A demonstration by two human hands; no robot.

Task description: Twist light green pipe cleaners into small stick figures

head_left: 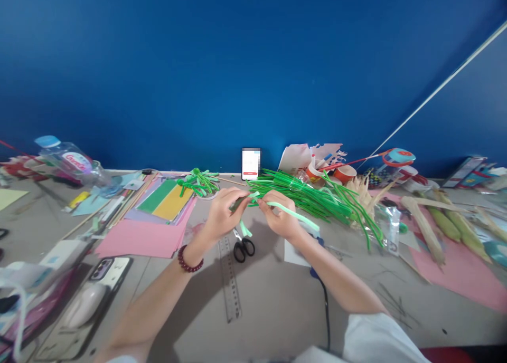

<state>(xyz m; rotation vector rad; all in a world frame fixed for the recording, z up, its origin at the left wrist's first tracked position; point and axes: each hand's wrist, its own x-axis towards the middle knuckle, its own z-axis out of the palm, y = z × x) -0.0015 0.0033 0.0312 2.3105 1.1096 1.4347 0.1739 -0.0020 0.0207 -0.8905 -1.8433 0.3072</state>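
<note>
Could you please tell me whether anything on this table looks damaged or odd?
Yes: behind the long green stems, the pale paper sheet near the blue wall has a ragged, torn-looking right edge, unlike the straight-edged pink paper at left.

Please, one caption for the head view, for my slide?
Left hand and right hand pinching pale green material near scissors and ruler.

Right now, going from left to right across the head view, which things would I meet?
Clear plastic bottle with blue cap, yellow rectangular sheet, bare left hand, bare right hand pinching a pale green soft strip, orange round cup, pink paper sheet at far right.
</note>
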